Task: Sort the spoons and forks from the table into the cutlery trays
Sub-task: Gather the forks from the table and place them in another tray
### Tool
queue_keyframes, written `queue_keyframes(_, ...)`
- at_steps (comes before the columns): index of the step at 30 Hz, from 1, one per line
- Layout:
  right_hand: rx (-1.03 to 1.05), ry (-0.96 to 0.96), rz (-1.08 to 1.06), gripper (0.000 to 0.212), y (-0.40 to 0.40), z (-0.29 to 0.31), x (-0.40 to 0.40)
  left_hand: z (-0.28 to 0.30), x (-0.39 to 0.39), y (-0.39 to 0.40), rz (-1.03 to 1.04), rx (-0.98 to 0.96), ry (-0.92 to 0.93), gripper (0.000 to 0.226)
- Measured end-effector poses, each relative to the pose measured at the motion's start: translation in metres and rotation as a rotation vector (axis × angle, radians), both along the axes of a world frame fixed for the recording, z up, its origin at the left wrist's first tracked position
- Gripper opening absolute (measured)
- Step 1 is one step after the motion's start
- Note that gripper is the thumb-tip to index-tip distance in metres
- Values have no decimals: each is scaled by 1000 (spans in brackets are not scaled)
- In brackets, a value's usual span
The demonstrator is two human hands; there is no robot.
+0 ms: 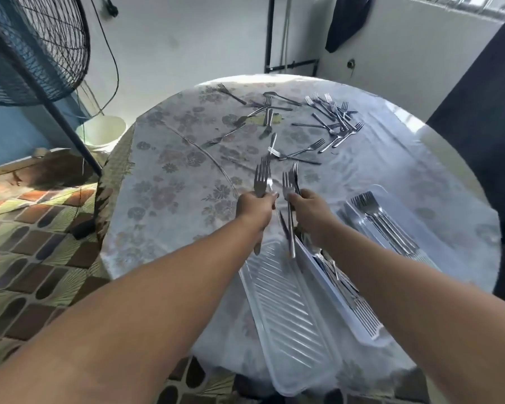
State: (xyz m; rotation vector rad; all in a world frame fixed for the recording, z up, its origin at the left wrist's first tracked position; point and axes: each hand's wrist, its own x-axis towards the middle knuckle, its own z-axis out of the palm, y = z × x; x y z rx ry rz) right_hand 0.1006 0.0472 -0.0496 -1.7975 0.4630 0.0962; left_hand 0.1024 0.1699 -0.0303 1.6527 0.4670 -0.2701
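The left hand [255, 207] is holding shiny metal forks [261, 177] in curled fingers, and the right hand [308, 207] is holding more forks [289, 185], above the clear plastic tray [286, 316] on the round flowery table [169, 182].

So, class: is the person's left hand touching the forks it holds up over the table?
Touching. The head view shows the left hand with fingers curled round the forks, whose tines stick up above the fist with no gap.

Standing fan [27, 48] left, white bucket [102, 131] below, dark cloth [347, 21] hanging behind.
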Motion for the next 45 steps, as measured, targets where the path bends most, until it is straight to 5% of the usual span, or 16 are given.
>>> queue_keyframes(12, -35, -25, 25, 22, -124, -11, -3, -18, -16, -86, -111, 85, -18, 16)
queue_keyframes(22, -418, -19, 286, 24, -260, -33, 9, -14, -20, -220, -118, 226, 27, 20)
queue_keyframes(36, -622, -64, 610, 36, -266, -63, -7, -25, -17, -250, -91, 536, 77, 21)
queue_keyframes(45, -793, -111, 612, 36, -271, -60, -13, -39, -15, -254, -135, 574, 94, 23)
